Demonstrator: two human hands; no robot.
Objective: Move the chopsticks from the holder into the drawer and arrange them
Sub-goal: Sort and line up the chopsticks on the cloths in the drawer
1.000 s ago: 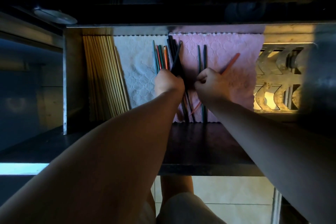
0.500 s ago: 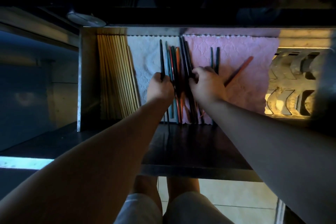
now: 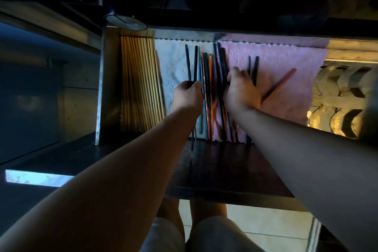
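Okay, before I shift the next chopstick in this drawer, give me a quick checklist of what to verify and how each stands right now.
1. Left hand gripping dark chopsticks: ok.
2. Right hand resting on the coloured chopsticks: ok.
3. All chopsticks parallel: not ok, red chopstick lies diagonally on the pink cloth.
4. Ends level: not ok, one dark stick overhangs the cloth's near edge.
5. Wooden chopsticks lined up at left: ok.
6. Holder emptied: cannot tell.
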